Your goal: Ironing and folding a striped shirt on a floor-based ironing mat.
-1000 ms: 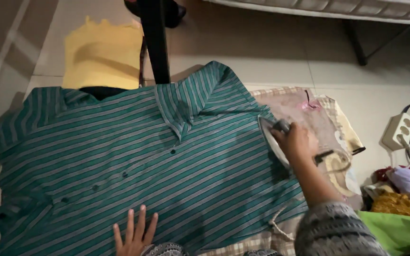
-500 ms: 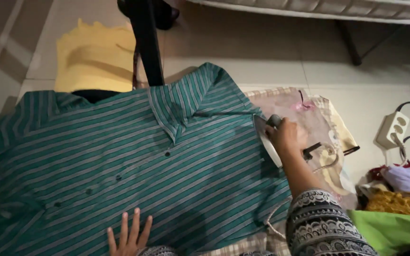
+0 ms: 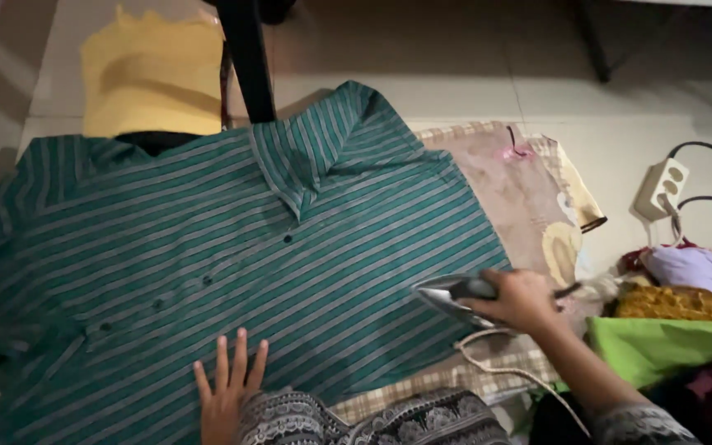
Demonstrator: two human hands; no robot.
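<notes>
The shirt is green with thin pale grey stripes and small dark buttons. Under it lies a checked beige cloth, with a brownish, faded patterned sheet towards the floor's right edge. The iron is silvery with a dark handle. A plain yellow garment lies at the far left. The sleeves are black-and-white patterned. The power strip is cream; the folded cloth is bright green.

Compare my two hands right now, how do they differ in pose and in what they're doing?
The left hand lies flat, fingers spread, palm down on the striped green shirt; the right hand is curled shut around the iron handle. The left hand sits at the shirt's near edge, the right hand at its right hem. Both rest over the same shirt.
</notes>
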